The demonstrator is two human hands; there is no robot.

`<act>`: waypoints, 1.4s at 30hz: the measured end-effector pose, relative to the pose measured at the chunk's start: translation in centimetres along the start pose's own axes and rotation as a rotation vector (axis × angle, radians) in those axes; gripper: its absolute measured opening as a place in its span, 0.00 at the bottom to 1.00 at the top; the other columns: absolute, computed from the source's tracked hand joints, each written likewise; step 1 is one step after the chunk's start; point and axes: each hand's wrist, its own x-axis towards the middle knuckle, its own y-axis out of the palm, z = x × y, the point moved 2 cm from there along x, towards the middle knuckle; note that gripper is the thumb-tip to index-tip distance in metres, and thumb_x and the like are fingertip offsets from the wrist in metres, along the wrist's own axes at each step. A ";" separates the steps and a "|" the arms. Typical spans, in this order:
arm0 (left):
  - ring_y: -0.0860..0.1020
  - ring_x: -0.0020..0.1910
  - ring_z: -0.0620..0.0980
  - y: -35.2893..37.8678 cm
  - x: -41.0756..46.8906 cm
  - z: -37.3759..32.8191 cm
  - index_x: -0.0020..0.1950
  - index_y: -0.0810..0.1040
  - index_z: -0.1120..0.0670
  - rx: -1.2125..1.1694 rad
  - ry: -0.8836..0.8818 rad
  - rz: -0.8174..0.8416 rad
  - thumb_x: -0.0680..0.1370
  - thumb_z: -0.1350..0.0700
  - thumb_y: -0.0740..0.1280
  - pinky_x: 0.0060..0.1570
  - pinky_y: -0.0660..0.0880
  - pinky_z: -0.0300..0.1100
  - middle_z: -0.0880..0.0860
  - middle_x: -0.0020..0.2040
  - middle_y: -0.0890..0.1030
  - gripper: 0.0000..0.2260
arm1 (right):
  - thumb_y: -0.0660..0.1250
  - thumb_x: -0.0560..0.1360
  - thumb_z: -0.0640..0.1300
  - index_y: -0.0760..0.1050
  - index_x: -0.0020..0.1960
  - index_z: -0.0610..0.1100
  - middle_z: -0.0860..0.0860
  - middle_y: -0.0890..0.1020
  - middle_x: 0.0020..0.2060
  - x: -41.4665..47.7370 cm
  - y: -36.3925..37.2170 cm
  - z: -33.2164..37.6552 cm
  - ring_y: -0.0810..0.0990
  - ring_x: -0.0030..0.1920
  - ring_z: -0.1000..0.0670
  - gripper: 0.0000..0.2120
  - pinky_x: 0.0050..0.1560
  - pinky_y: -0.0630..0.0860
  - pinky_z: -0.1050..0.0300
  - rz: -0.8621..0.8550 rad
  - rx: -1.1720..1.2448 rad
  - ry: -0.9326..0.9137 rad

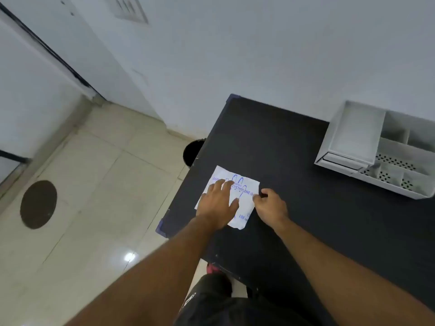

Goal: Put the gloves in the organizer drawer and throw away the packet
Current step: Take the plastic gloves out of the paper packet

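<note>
Left hand (217, 203) lies flat, palm down and fingers spread, pressing on one glove packet (243, 184); right hand (270, 205) is closed in a pinch on the packet's right edge, thumb and forefinger meeting at the rim. Count: two hands, two bare forearms, one packet, one organizer (381, 149), one bin (191, 152). Packet: a flat white rectangular sachet with blue print, a glove outline and the partly legible word "POLYETHYLENE", plus "100" near its lower edge; it rests on the black table (306, 208), directly under the left palm and just left of the right hand, near the table's left edge. No loose gloves are distinguishable. Organizer: a white desktop unit, well beyond and to the right of the right hand, with one shallow tray on top, a drawer front below it, and several open compartments with perforated floors. Bin: a dark round container on the floor, beyond the left hand, partly hidden by the table edge. Both forearms extend forward from the lower frame, converging on the packet.
</note>
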 end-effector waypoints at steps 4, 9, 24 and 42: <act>0.68 0.71 0.53 1.5 1.3 -0.2 0.77 0.61 0.49 -0.033 -0.031 0.117 0.81 0.43 0.60 0.65 0.72 0.53 0.51 0.75 0.68 0.26 | 0.62 0.80 0.48 0.75 0.67 0.42 0.45 0.83 0.56 2.1 0.2 0.1 0.82 0.55 0.43 0.18 0.55 0.80 0.49 0.001 0.198 0.155; 0.67 0.71 0.51 2.0 2.2 -0.1 0.75 0.66 0.47 -0.116 -0.068 0.144 0.77 0.39 0.65 0.62 0.74 0.52 0.49 0.73 0.70 0.28 | 0.63 0.79 0.44 0.77 0.42 0.47 0.47 0.84 0.46 3.8 0.3 0.4 0.82 0.46 0.49 0.08 0.53 0.82 0.48 0.112 0.414 0.273; 0.72 0.65 0.47 -0.2 3.4 -2.4 0.72 0.71 0.47 -0.458 -0.078 0.221 0.68 0.35 0.72 0.62 0.72 0.46 0.45 0.66 0.74 0.35 | 0.66 0.77 0.46 0.81 0.51 0.41 0.44 0.87 0.45 1.3 -0.2 2.7 0.82 0.36 0.50 0.10 0.35 0.77 0.58 -0.027 0.818 0.270; 0.84 0.50 0.58 -2.5 4.4 1.5 0.57 0.81 0.59 -1.087 -0.395 0.366 0.77 0.63 0.63 0.50 0.82 0.56 0.58 0.53 0.85 0.12 | 0.66 0.77 0.42 0.78 0.59 0.51 0.53 0.80 0.56 -2.1 1.5 2.4 0.79 0.53 0.54 0.12 0.53 0.74 0.60 -0.260 0.344 -0.012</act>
